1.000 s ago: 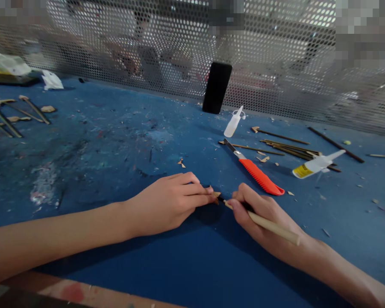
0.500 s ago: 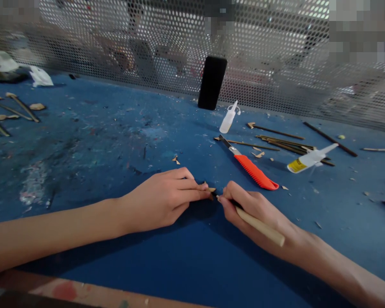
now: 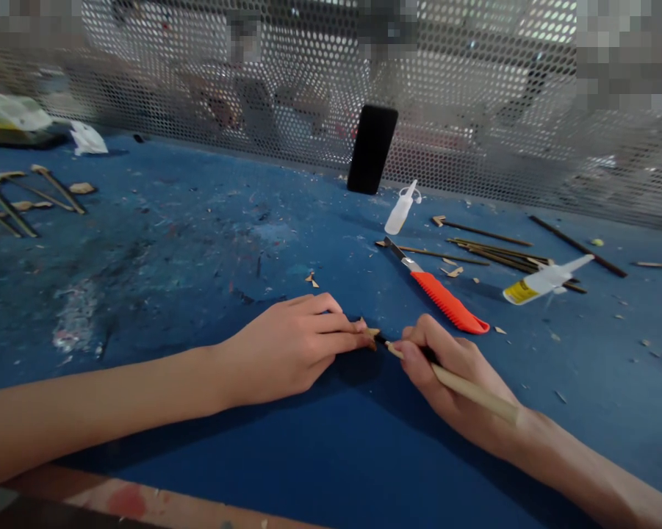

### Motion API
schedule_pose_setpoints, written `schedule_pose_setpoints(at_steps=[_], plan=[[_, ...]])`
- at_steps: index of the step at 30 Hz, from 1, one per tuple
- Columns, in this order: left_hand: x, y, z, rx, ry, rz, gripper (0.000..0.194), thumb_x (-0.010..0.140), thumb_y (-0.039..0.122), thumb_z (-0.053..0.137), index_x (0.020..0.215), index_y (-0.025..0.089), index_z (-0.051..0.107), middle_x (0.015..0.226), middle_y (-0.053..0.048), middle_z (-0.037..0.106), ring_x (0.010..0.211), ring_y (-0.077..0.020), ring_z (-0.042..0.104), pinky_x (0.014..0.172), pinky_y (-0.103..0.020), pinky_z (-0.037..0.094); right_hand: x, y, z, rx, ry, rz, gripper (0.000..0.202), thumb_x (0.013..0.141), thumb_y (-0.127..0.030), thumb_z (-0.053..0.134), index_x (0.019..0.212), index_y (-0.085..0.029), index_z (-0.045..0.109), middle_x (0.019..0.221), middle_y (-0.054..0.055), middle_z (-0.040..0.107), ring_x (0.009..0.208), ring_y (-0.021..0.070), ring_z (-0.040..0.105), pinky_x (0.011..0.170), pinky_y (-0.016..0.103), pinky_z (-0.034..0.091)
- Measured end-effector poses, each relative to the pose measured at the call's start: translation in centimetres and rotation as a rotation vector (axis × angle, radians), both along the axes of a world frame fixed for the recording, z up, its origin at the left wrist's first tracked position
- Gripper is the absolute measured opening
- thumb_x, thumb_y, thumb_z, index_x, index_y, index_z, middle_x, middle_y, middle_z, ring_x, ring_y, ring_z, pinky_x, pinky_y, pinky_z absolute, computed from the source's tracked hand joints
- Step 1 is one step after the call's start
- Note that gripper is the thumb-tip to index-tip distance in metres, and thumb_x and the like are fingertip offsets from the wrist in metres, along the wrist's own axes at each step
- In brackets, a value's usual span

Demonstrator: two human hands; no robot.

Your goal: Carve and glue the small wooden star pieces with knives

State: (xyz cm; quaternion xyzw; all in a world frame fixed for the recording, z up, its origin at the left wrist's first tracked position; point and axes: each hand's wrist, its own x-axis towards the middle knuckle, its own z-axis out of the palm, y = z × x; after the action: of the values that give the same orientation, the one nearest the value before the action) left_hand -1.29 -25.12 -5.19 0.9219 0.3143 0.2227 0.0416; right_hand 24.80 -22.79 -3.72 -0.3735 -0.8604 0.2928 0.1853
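My left hand (image 3: 300, 342) rests on the blue tabletop, its fingertips closed on a small pale piece of wood (image 3: 372, 333), mostly hidden under them. In my right hand (image 3: 446, 360) is a slim tool with a pale wooden handle (image 3: 477, 393), gripped like a pen. The tool's dark tip meets the wood piece or lies just beside it; its exact kind is unclear. Beyond my right hand lies a utility knife (image 3: 446, 300) with an orange-red handle, its blade out. Small wood chips (image 3: 312, 280) lie past my left hand.
A black phone (image 3: 372, 149) leans against the perforated metal screen (image 3: 308, 95). Two glue bottles, one clear (image 3: 401, 211) and one yellow-labelled (image 3: 540, 283), lie near several thin dark sticks (image 3: 501, 253). At far left are more sticks (image 3: 60, 189) and a crumpled white wrapper (image 3: 88, 138).
The view has shifted slightly, so everything sits a little further right and lower. My right hand has drawn slightly away from my left, keeping the tool; the left hand still pinches the wood piece.
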Motion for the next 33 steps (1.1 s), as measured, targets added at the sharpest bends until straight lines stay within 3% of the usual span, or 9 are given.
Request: schedule_pose_setpoints(at_steps=[14, 23, 33], plan=[[-0.2, 0.0, 0.1, -0.02, 0.004, -0.005, 0.038, 0.102, 0.011, 0.052, 0.137, 0.015, 0.063, 0.131, -0.006, 0.071, 0.11, -0.0211, 0.061, 0.097, -0.038, 0.058, 0.1, 0.0, 0.0, -0.032, 0.002, 0.005, 0.026, 0.107, -0.034, 0.042, 0.084, -0.025, 0.038, 0.065, -0.007, 0.044, 0.052, 0.0095, 0.034, 0.047, 0.023, 0.033], [-0.1, 0.1, 0.1, -0.079, -0.023, -0.021, 0.04, 0.102, 0.009, 0.046, 0.138, 0.015, 0.063, 0.138, -0.002, 0.068, 0.11, -0.0213, 0.059, 0.1, -0.038, 0.056, 0.0, 0.6, 2.2, -0.11, -0.178, 0.117, 0.025, 0.109, -0.036, 0.04, 0.087, -0.025, 0.036, 0.069, -0.007, 0.04, 0.056, 0.0094, 0.034, 0.051, 0.025, 0.028], [0.0, 0.4, 0.1, -0.137, -0.05, -0.02, 0.04, 0.102, 0.008, 0.048, 0.137, 0.017, 0.063, 0.133, -0.004, 0.069, 0.107, -0.0193, 0.058, 0.097, -0.035, 0.056, -0.7, 0.5, 0.3, 0.151, -0.047, 0.263, 0.029, 0.102, -0.012, 0.042, 0.082, -0.025, 0.024, 0.07, -0.009, 0.033, 0.056, 0.0074, 0.025, 0.05, 0.024, 0.023]])
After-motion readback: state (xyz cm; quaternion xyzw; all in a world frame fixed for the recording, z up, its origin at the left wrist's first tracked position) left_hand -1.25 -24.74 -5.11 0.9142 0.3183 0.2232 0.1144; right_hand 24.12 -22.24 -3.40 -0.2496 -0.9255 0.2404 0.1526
